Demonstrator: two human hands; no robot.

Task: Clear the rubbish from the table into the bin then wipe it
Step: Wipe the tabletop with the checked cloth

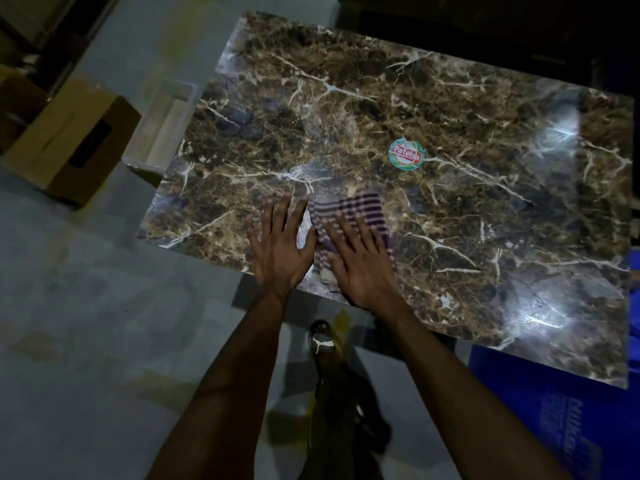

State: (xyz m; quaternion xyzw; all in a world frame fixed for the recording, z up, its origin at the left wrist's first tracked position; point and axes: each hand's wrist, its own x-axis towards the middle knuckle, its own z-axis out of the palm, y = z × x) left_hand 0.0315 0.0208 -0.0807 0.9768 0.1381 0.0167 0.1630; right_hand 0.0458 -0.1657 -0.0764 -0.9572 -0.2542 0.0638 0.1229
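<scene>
**Wiping the near edge**

Near the front edge of the dark brown marble-patterned worktop (450, 140), my right hand (360, 265) lies flat with fingers spread on the purple-and-white striped cloth (349, 209), pressing it down against the surface. My left hand (277, 244) is spread flat just beside it, palm on the bare worktop, its fingertips level with the cloth's left edge; something pale, perhaps a fold of cloth, shows between my hands, too blurred to tell.

I see no loose rubbish on the worktop; I judge the clearing done and the wiping in hand. Only a round red-and-green sticker (406, 156) remains, farther in from the cloth; it looks stuck on, not litter. A clear plastic tub (162, 129) stands on the floor at the worktop's left end, perhaps the bin, with a brown cardboard box (74, 140) just beyond.

Next I should push the cloth outward in long strokes, covering the far and right side, which shine under glare.
</scene>
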